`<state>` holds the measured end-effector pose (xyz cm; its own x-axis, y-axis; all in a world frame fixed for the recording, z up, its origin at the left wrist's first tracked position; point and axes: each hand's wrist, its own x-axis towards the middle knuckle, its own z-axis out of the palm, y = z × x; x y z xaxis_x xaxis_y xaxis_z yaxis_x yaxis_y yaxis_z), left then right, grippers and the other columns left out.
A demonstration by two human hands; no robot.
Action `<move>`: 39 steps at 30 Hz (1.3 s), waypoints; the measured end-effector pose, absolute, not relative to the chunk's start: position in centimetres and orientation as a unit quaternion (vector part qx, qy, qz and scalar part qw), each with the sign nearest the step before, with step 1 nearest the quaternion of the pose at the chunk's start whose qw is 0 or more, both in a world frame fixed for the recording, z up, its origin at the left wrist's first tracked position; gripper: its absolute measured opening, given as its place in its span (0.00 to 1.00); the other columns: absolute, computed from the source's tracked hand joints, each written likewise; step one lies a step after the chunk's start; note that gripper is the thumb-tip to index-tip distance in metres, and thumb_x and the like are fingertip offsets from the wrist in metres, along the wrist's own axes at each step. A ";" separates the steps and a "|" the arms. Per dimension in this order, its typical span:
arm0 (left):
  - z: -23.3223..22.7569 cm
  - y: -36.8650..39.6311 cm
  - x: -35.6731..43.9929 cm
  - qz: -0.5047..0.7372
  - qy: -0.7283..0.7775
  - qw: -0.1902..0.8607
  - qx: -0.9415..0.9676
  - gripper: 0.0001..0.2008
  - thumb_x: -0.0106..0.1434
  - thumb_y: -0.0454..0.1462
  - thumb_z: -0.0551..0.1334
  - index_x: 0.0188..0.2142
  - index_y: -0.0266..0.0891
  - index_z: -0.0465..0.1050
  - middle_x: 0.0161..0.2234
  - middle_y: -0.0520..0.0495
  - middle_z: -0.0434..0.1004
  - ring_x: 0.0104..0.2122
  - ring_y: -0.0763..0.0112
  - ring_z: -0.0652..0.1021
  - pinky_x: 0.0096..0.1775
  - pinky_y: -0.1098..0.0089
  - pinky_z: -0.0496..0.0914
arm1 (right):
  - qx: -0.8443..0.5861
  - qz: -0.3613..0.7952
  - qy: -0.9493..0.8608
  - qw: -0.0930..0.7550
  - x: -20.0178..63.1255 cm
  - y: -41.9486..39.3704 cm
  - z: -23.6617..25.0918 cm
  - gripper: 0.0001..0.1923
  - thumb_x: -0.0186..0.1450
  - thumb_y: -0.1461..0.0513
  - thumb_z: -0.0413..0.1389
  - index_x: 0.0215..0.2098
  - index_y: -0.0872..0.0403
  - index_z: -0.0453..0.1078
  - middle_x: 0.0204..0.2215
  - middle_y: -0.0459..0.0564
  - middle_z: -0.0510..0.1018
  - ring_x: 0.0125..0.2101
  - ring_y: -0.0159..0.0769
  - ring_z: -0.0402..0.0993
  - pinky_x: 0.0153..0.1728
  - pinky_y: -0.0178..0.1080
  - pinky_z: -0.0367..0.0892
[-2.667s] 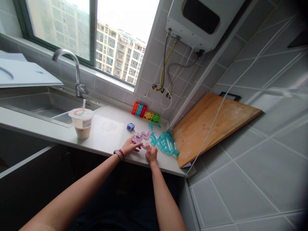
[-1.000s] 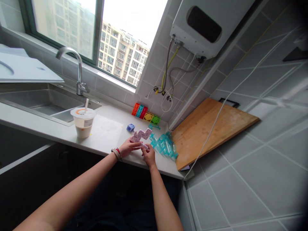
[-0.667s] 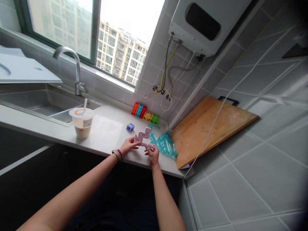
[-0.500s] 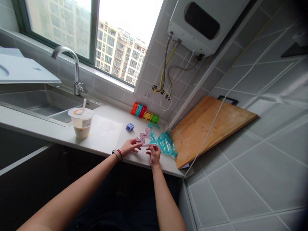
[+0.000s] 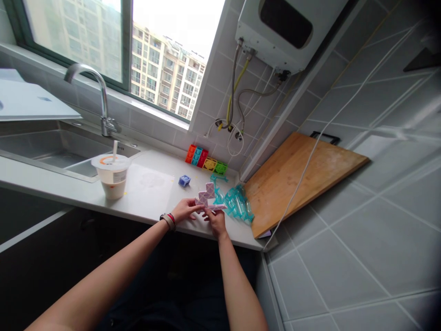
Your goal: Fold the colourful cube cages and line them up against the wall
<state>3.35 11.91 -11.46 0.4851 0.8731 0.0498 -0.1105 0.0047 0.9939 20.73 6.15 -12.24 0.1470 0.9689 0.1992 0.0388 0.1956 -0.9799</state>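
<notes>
Pale pink-and-lilac plastic, a folding snake puzzle, sat between both hands near the front edge of the white countertop. Left hand pinched the puzzle's near-left end, fingers closed on it; right hand gripped the flat near-right segment from below, fingers curled shut around it. Compared with the view about three seconds back, when the chain lay stretched in a long zigzag flat on the counter, the puzzle had been lifted and folded: its far end now stood up in a short stepped stack and the whole piece read more compact (several segments twisted over one another, exact count too small to tell). That suggested the folding was well under way, with the shape closing up rather than spreading out. Just right of the hands, and touching or nearly touching the puzzle, lay a second snake puzzle in clear teal, heaped loosely. Farther back stood a small blue block and, against the tiled wall, a row of coloured blocks. A lidded drink cup with a straw stood well to the left beside the sink; a wooden board leaned at far right.
</notes>
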 end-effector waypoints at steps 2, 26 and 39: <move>-11.4 11.8 3.4 0.392 0.330 0.630 0.584 0.24 0.50 0.52 0.74 0.37 0.36 0.81 0.31 0.45 0.81 0.36 0.59 0.80 0.25 0.70 0.76 | -0.494 0.396 -0.521 0.573 20.7 6.2 -12.4 0.22 0.59 0.47 0.64 0.38 0.58 0.78 0.30 0.54 0.83 0.26 0.39 0.79 0.22 0.35 0.72; -13.1 13.2 3.0 0.451 0.297 0.732 0.415 0.24 0.53 0.51 0.75 0.36 0.32 0.79 0.29 0.42 0.80 0.32 0.62 0.83 0.28 0.72 0.74 | -0.470 0.027 -0.825 0.312 19.6 4.3 -13.1 0.20 0.71 0.67 0.51 0.56 0.44 0.75 0.44 0.54 0.77 0.41 0.39 0.76 0.44 0.37 0.72; -13.0 12.8 3.0 0.485 0.255 0.739 0.392 0.21 0.52 0.47 0.77 0.37 0.33 0.80 0.31 0.44 0.80 0.33 0.65 0.80 0.38 0.66 0.75 | -0.470 0.503 -0.578 0.437 19.4 5.7 -12.8 0.28 0.56 0.44 0.67 0.45 0.55 0.71 0.24 0.46 0.78 0.24 0.38 0.76 0.30 0.39 0.72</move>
<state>3.01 12.79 -12.99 0.3998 0.9166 0.0032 -0.5169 0.2226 0.8266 19.40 5.65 -12.81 -0.1754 0.9840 0.0317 0.1042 0.0506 -0.9933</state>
